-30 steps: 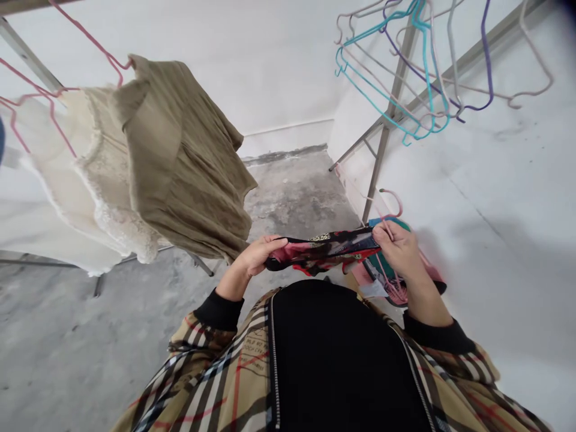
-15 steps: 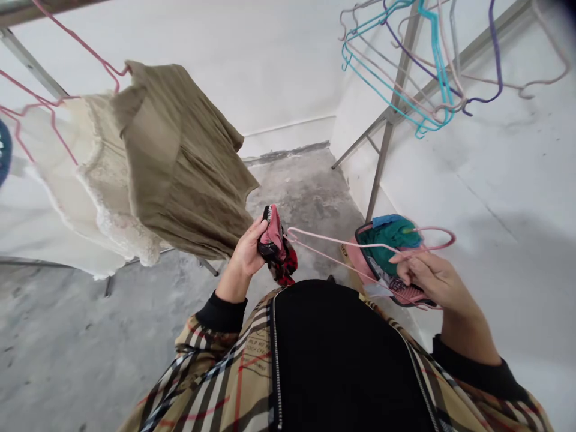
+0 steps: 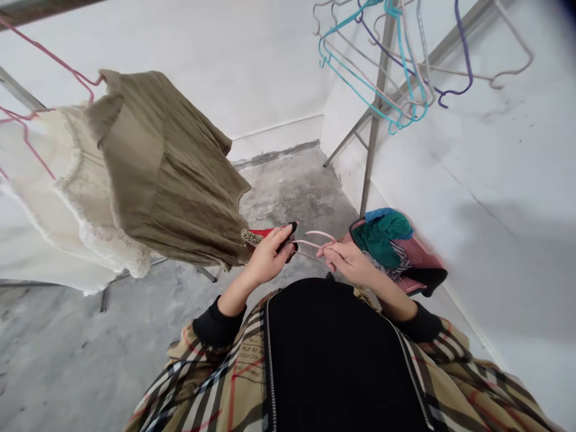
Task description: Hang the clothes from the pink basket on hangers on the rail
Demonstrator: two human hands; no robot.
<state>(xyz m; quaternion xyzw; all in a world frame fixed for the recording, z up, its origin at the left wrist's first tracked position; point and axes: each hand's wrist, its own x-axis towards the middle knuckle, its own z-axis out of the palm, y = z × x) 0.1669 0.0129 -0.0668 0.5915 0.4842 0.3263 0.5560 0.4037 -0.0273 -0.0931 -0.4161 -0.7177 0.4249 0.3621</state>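
Observation:
My left hand [image 3: 265,258] is closed around a small bunched garment [image 3: 255,236], red and black with a speckled patterned part, in the middle of the head view. My fingers cover much of it, and its kind is unclear. My right hand [image 3: 353,261] grips a pale pink clothes hanger [image 3: 318,233] close to its hook. The hanger's far end reaches to the garment beside my left fingers; how far it goes inside is hidden. Both hands are close together in front of my black top.
On the left, an olive shirt [image 3: 166,168] and cream lacy garments [image 3: 85,186] hang on pink hangers. A pink basket [image 3: 425,252] with teal and patterned clothes stands on the floor at right. Above it, several spare hangers [image 3: 360,90] hang on a metal rack [image 3: 369,162].
My right hand has moved left with the hanger, whose far end is now at the garment. The garment has turned in my left hand, showing red and speckled fabric instead of pink.

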